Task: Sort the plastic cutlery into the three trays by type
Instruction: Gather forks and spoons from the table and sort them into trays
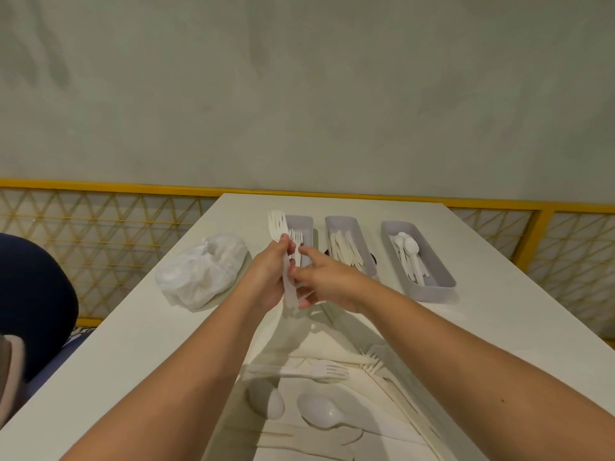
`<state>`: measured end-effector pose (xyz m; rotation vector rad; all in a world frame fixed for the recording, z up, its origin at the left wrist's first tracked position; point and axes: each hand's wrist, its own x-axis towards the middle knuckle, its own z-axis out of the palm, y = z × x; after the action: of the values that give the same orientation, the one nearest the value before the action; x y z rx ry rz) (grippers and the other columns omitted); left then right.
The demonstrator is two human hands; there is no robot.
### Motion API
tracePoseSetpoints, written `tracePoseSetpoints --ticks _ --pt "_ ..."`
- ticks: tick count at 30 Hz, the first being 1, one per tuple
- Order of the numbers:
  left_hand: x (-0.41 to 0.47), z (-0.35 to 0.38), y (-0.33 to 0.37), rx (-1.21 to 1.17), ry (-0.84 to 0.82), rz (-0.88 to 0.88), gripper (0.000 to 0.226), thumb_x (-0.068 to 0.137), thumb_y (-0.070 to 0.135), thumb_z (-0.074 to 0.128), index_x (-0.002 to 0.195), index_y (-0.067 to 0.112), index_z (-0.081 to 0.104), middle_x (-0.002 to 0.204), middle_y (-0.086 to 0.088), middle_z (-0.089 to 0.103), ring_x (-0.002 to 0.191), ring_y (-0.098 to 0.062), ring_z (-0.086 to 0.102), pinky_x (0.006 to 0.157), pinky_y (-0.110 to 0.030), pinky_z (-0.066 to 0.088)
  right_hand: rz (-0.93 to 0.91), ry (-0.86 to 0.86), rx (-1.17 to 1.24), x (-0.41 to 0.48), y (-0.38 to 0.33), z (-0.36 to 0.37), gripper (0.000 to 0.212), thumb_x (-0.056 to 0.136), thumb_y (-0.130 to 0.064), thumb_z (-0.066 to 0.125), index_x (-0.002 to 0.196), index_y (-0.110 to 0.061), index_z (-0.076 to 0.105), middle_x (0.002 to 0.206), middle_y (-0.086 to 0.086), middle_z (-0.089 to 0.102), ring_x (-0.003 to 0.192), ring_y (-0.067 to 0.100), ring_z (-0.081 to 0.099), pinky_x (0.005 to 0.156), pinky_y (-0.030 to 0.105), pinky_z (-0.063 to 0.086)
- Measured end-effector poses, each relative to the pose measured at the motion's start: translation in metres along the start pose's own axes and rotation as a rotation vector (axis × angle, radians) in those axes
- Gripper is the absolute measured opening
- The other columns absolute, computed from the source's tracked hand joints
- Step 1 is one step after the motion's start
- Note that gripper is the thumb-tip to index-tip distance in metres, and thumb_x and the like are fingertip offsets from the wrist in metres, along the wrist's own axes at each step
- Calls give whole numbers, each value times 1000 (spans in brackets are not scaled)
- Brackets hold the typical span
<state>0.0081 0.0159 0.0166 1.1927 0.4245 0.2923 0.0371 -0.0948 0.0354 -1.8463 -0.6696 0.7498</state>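
My left hand (269, 274) grips a bunch of white plastic forks (278, 224), tines up, just in front of the left tray (304, 224), which holds forks. My right hand (327, 277) touches the fork handles from the right, its fingers partly spread. The middle tray (342, 224) holds knives. In the right tray (432, 271) lie spoons. Near the table's front edge sits a loose pile of cutlery: a fork (319, 369), two spoons (321, 410) and several more pieces, partly hidden by my forearms.
A crumpled white plastic bag (203, 271) lies left of the trays on the white table (499, 314). A yellow-framed lattice rail (100, 221) runs behind the table. A dark blue seat (30, 294) is at the left.
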Motion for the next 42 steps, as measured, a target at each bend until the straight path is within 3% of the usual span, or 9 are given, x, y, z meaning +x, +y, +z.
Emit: tracePoseSetpoints --ticks 5,10,19,21,24,33,35,38,42 --pt "15 -4 10 -103 73 -22 33 99 38 38 81 16 54 85 -2 56 74 -15 56 52 -27 46 -79 43 -194 16 -13 14 37 99 -17 40 135 -10 39 85 6 56 77 21 58 69 30 49" --pt "31 -8 21 222 57 -9 36 99 43 32 84 21 56 82 -4 59 61 -17 50 49 -25 39 -31 87 -87 40 -18 21 37 101 -12 31 138 -15 35 69 4 50 52 12 47 47 21 39" --pt "68 -47 11 1035 174 129 41 92 14 54 132 7 50 133 -13 50 111 -30 55 89 -33 47 176 275 -382 101 -20 -11 24 95 1 38 72 -5 44 67 5 40 55 14 41 53 24 40" --pt "70 -49 7 1041 119 96 46 91 10 55 136 5 45 126 -15 55 97 -28 60 77 -31 52 262 258 -533 112 -24 -8 16 95 0 41 103 3 54 69 6 38 57 13 38 51 20 36" --pt "72 -51 3 1008 62 112 45 91 2 51 136 1 44 92 -12 63 57 -18 57 51 -19 49 318 303 -728 134 -29 -3 51 96 -6 44 143 2 25 103 12 54 72 17 47 53 22 36" --pt "67 -57 2 940 11 122 43 93 2 48 136 3 44 77 -14 65 52 -19 59 66 -23 54 269 281 -1068 154 -20 3 49 97 -24 47 141 -7 34 141 11 40 135 26 36 105 28 32" --pt "66 -58 2 919 15 124 43 93 3 49 136 3 45 71 -12 64 49 -17 59 64 -22 54 341 273 -1015 154 -17 5 54 96 -21 48 143 -5 28 128 14 48 125 26 45 94 28 39" --pt "64 -58 1 900 28 125 42 93 5 50 135 3 46 66 -9 62 49 -17 58 54 -18 52 376 237 -1037 151 -19 9 54 92 -10 54 141 -1 31 93 13 52 67 20 47 52 24 35" --pt "59 -56 2 879 56 146 44 93 15 56 134 4 45 77 -8 60 52 -18 56 51 -20 52 234 260 -1035 144 -24 6 44 94 -13 53 136 -2 42 113 10 55 87 22 58 53 25 41"
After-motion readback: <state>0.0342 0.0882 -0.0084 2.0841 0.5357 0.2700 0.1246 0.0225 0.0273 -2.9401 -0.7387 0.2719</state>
